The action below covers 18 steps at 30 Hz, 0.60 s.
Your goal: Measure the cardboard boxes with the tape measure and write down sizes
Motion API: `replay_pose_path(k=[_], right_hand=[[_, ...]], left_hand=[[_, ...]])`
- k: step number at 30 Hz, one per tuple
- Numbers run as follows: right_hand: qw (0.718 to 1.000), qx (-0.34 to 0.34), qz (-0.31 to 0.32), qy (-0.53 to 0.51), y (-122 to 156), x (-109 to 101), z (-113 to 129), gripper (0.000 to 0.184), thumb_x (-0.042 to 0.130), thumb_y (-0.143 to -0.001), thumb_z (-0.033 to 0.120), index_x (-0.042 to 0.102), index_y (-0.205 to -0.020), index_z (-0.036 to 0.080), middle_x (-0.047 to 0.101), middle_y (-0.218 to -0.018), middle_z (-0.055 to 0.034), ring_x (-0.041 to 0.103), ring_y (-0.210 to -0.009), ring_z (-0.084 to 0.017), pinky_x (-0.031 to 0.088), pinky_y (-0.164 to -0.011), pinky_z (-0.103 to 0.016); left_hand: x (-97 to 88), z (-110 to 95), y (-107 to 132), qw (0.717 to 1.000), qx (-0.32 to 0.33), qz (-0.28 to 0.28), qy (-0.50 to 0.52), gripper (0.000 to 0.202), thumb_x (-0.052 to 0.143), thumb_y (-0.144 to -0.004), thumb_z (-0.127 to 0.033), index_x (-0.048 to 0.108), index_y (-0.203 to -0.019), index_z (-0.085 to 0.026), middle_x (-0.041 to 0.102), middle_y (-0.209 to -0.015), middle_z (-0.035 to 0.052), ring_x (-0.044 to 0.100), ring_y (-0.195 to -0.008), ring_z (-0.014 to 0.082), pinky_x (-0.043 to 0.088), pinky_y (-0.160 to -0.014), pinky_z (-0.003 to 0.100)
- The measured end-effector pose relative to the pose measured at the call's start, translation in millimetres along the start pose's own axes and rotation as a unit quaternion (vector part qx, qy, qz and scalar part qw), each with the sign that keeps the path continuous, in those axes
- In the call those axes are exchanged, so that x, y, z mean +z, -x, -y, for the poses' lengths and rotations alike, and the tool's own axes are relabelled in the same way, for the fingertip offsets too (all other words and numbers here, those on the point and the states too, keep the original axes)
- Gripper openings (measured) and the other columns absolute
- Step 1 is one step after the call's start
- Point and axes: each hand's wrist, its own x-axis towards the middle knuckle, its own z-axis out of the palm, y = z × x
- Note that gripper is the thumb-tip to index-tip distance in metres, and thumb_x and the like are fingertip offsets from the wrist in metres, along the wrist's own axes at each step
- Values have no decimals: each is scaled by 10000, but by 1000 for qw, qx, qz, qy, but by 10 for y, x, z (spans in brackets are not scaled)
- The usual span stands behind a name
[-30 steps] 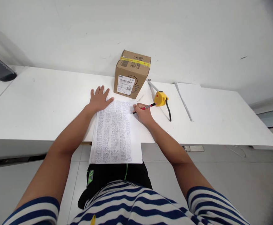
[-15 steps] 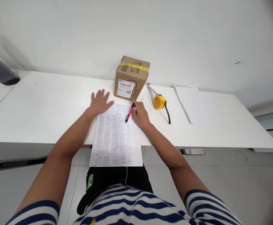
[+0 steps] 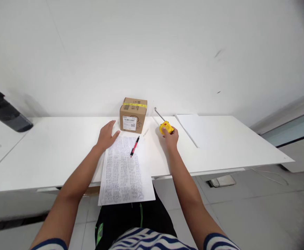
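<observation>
My right hand [image 3: 171, 137] grips a yellow tape measure [image 3: 166, 127], thumb on its case, with a length of blade [image 3: 159, 115] drawn out toward the wall. My left hand [image 3: 107, 135] rests at the top left corner of a handwritten paper sheet [image 3: 124, 170], thumb spread from the fingers, holding nothing. A red and black pen [image 3: 134, 147] lies on the upper part of that sheet. Behind the sheet stands a taped cardboard box [image 3: 133, 116] with a white label on its front, just right of my left hand.
A stack of white paper [image 3: 189, 128] lies right of the tape measure. The white table [image 3: 50, 152] runs along the wall. A dark cylindrical object [image 3: 7, 109] leans in at the far left. The sheet overhangs the front edge.
My right hand has moved from the pen to the tape measure and lifted it. The pen stays on the sheet. The camera view has tilted upward.
</observation>
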Motion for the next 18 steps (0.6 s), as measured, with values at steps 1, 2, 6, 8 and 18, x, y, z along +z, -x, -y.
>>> replay_pose_path(k=[1, 2, 6, 8, 18], right_hand=[[995, 40, -5, -94, 2, 24, 33, 499, 757, -781, 470, 567, -1172, 226, 727, -1054, -65, 688, -809, -156, 592, -666, -257], [980, 91, 4, -178, 3, 44, 73, 440, 725, -814, 505, 588, -1115, 214, 735, -952, -45, 664, -687, -120, 565, -585, -215], [889, 244, 126, -367, 4, 66, 196, 491, 506, -931, 674, 604, -862, 197, 636, -603, 16, 450, -387, -52, 420, -386, -158], [862, 263, 163, -401, 16, 58, 205, 560, 446, -937, 731, 561, -774, 208, 568, -543, 41, 377, -350, -43, 376, -353, -157], [824, 232, 231, -462, 34, 20, 143, 495, 490, -982, 640, 456, -719, 222, 399, -569, 84, 349, -402, -48, 390, -382, -156]], left_hand=[[-36, -53, 9, 999, 26, -39, 4, 669, 347, -994, -548, 394, -1537, -160, 486, -1580, 149, 433, -1479, 279, 341, -1229, 480], [-70, -127, 8, 997, 43, -71, 5, 628, 360, -997, -526, 435, -1506, -167, 522, -1548, 148, 450, -1465, 285, 349, -1222, 489], [-183, -629, -197, 993, 73, -95, -21, 580, 422, -987, -496, 493, -1472, -186, 510, -1556, 144, 398, -1498, 300, 324, -1228, 488], [-221, -946, -441, 994, 70, -69, -45, 647, 450, -969, -540, 467, -1508, -182, 416, -1627, 141, 287, -1556, 315, 259, -1253, 496], [-7, -1570, -1213, 988, -54, 33, -142, 722, 627, -849, -413, 478, -1513, -175, 410, -1623, 189, 346, -1493, 408, 160, -1209, 680]])
